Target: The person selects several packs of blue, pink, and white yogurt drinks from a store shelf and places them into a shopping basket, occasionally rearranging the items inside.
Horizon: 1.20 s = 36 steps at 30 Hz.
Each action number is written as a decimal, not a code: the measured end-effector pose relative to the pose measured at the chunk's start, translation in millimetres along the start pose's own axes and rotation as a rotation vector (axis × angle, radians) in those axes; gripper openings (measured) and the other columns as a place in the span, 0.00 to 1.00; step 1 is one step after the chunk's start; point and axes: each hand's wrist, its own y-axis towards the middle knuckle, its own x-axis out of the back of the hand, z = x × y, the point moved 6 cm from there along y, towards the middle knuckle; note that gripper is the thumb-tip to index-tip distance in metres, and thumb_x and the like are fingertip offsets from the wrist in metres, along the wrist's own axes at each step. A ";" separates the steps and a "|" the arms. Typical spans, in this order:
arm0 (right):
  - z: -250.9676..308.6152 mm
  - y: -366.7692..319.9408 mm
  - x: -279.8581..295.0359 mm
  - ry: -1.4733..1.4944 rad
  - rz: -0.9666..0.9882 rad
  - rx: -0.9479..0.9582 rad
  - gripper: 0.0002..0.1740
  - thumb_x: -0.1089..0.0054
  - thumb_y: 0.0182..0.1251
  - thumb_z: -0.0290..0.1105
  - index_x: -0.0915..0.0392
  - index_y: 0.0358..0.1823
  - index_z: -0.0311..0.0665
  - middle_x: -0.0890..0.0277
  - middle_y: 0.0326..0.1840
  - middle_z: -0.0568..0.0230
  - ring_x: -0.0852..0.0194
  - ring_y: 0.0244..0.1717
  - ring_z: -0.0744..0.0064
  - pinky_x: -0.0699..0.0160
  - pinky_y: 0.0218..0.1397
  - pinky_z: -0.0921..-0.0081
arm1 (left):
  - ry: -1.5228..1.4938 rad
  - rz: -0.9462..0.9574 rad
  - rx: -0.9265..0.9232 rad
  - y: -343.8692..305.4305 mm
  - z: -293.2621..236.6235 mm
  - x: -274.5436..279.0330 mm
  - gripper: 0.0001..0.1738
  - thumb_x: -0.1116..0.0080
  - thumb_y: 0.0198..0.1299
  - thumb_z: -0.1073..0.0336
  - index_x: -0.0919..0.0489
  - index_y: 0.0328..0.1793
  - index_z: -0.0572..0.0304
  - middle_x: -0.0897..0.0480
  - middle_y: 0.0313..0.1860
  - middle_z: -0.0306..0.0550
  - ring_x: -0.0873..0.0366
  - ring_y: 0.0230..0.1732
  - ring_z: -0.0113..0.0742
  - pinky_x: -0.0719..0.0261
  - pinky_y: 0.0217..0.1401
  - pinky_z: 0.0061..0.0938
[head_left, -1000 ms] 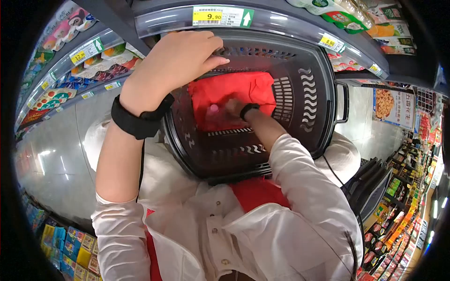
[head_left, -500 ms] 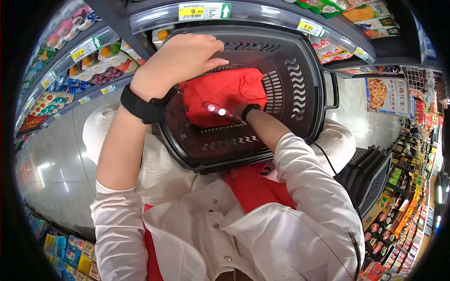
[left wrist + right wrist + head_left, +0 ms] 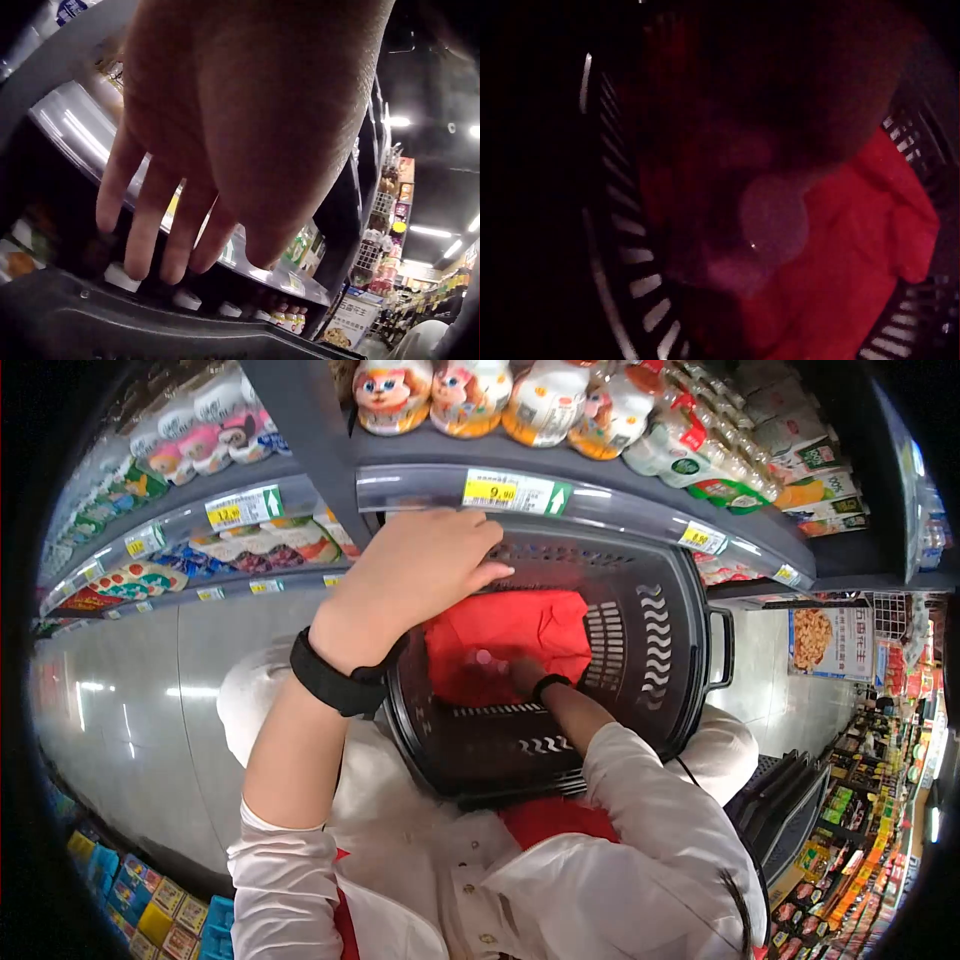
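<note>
A black shopping basket (image 3: 672, 695) stands between the person's knees, and a crumpled red cloth (image 3: 557, 628) lies on its floor. Deep in the basket, over the cloth, my right hand (image 3: 525, 676) holds a small pinkish item with a pale round end (image 3: 484, 657). Dark and blurred in the right wrist view, its exact kind cannot be told. My left hand (image 3: 415, 572) hangs above the basket's far left corner. Its fingers (image 3: 148, 225) are extended and apart, with nothing in them, in the left wrist view.
Ahead of the basket runs a shelf edge with price tags (image 3: 517, 491), and white-and-orange cartoon bottles (image 3: 470, 395) stand above it. Stacked black baskets (image 3: 790, 800) sit at the right. Low shelves of boxes (image 3: 160, 905) are at the lower left.
The head view has tilted up, bringing the shelf bottles into sight. The pinkish item in my right hand has turned, so one pale end shows instead of two. My left hand keeps its pose.
</note>
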 end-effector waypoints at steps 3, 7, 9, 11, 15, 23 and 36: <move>13.8 -16.6 34.5 -0.090 -0.133 0.260 0.17 0.45 0.60 0.41 0.16 0.37 0.35 0.18 0.41 0.44 0.18 0.48 0.49 0.20 0.49 0.56 | -0.027 -0.064 -0.025 6.1 -4.3 -0.2 0.16 0.41 0.58 0.53 0.24 0.37 0.59 0.22 0.32 0.45 0.21 0.39 0.47 0.24 0.40 0.41; 36.0 -60.5 93.7 -0.162 -0.306 0.378 0.09 0.42 0.53 0.32 0.18 0.31 0.36 0.19 0.35 0.47 0.18 0.37 0.48 0.18 0.42 0.56 | -0.055 0.055 -0.054 19.6 -19.4 -4.8 0.14 0.41 0.60 0.57 0.22 0.43 0.60 0.20 0.38 0.49 0.21 0.42 0.52 0.24 0.43 0.41; 45.6 -107.5 142.2 -0.183 -0.432 0.358 0.08 0.44 0.53 0.30 0.18 0.27 0.35 0.19 0.31 0.48 0.17 0.33 0.49 0.18 0.38 0.57 | -0.124 -0.112 -0.117 25.7 -34.2 17.3 0.11 0.39 0.58 0.61 0.21 0.42 0.60 0.19 0.37 0.48 0.21 0.40 0.52 0.23 0.41 0.40; 41.9 -158.7 187.0 -0.126 -0.609 0.383 0.06 0.43 0.51 0.28 0.20 0.28 0.34 0.20 0.28 0.49 0.18 0.31 0.49 0.19 0.35 0.57 | -0.150 -0.371 -0.206 29.7 -43.0 37.1 0.07 0.38 0.56 0.64 0.21 0.35 0.58 0.20 0.31 0.46 0.20 0.36 0.48 0.22 0.36 0.37; 44.8 -338.5 301.1 -0.032 -0.959 0.302 0.17 0.35 0.45 0.29 0.22 0.40 0.38 0.23 0.33 0.57 0.20 0.38 0.51 0.20 0.40 0.62 | -0.122 -0.523 -0.215 24.4 -48.2 63.5 0.05 0.38 0.55 0.67 0.22 0.31 0.58 0.21 0.28 0.45 0.21 0.32 0.47 0.24 0.33 0.37; 33.2 -598.3 432.6 -0.444 -1.949 0.056 0.23 0.32 0.42 0.22 0.21 0.45 0.37 0.20 0.42 0.56 0.22 0.45 0.54 0.27 0.49 0.64 | -0.044 -0.505 -0.258 19.8 -55.6 63.5 0.06 0.38 0.54 0.67 0.23 0.29 0.59 0.23 0.25 0.45 0.22 0.29 0.46 0.25 0.31 0.37; -34.5 -530.9 612.9 -0.185 -1.438 0.068 0.24 0.25 0.46 0.31 0.17 0.48 0.40 0.17 0.43 0.52 0.18 0.44 0.58 0.22 0.49 0.69 | -0.057 -0.459 -0.286 11.8 -55.1 53.1 0.09 0.39 0.56 0.64 0.22 0.26 0.58 0.21 0.25 0.45 0.21 0.28 0.46 0.24 0.30 0.37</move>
